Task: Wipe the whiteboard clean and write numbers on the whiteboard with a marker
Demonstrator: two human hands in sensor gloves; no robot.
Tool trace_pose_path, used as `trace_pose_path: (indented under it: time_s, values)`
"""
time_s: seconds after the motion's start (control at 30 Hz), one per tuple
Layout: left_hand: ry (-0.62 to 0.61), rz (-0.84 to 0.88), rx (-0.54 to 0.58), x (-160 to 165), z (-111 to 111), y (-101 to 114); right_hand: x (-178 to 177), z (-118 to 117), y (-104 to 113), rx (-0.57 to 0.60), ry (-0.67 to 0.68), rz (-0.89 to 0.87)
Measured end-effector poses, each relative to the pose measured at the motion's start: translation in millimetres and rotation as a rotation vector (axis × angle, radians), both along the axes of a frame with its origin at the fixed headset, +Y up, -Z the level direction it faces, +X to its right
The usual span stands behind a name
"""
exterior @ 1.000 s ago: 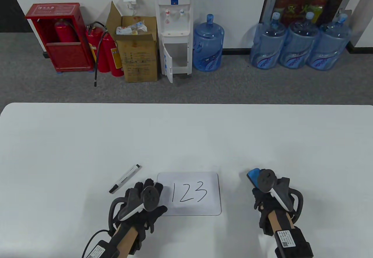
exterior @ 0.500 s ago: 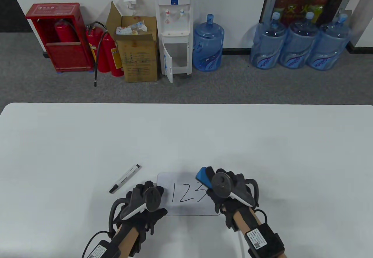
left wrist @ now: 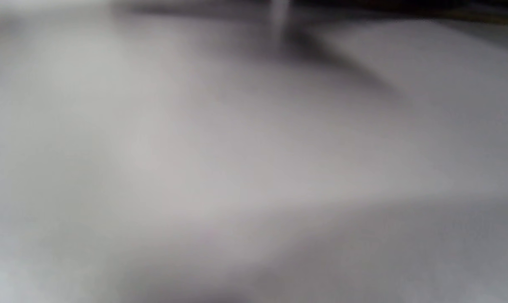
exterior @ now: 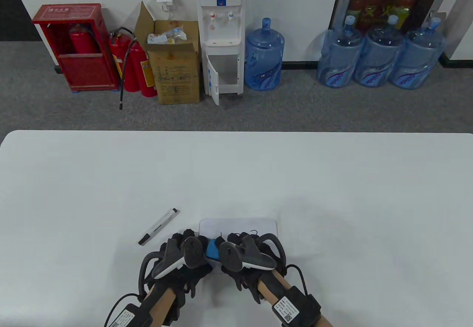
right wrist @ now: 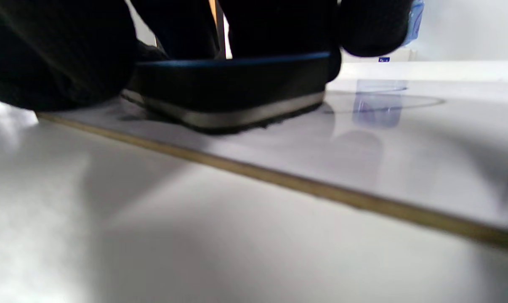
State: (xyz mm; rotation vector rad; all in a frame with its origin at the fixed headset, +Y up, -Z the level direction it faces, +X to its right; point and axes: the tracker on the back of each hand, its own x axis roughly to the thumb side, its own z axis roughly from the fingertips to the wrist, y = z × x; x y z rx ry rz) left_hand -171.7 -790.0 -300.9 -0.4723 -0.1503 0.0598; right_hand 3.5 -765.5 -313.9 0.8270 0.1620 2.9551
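right hand (exterior: 244, 253) is gripping the blue eraser (exterior: 212, 249) and pressing it flat on the whiteboard (exterior: 236, 226), near the surface's (exterior: 332, 179) front edge. left hand (exterior: 184, 256) is resting on the board's left edge, fingers relaxed. marker (exterior: 158, 226) is lying just left.

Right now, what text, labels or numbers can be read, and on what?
Whiteboard: numbers hidden under the hands and eraser; only stroke ends show.
Marker: print too small.
Cardboard box, red cabinet, water jugs: labels too blurred.
None legible.
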Motion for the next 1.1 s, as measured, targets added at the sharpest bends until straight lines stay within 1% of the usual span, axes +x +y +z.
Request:
trace_pose_path:
  time_s: [0.07, 0.2, 0.5, 0.7, 0.9, 1.1]
  values:
    - [0.001, 0.003, -0.007, 0.2, -0.2, 0.1, -0.7, -1.6, 0.7, 0.01, -0.012, -0.017]
    - [-0.003, -0.003, -0.014, 1.3, -0.7, 0.0, -3.1, -2.1, 1.9, 0.044, -0.006, 0.012]
    - [-0.017, -0.037, -0.022, 5.5, -1.4, 1.0, -7.9, -6.1, 2.7, 0.084, -0.058, 0.031]
    - [-0.02, -0.106, -0.011, 11.4, -1.5, 2.5, -6.2, -8.5, 3.1, 0.123, -0.107, 0.047]
    - [-0.016, -0.101, -0.011, 11.8, -1.4, 2.2, 1.9, -15.0, 2.8, 0.142, -0.175, 0.05]
    - [-0.019, -0.115, -0.007, 12.5, -1.3, 2.7, 18.8, -20.4, 1.9, 0.151, -0.246, 0.052]
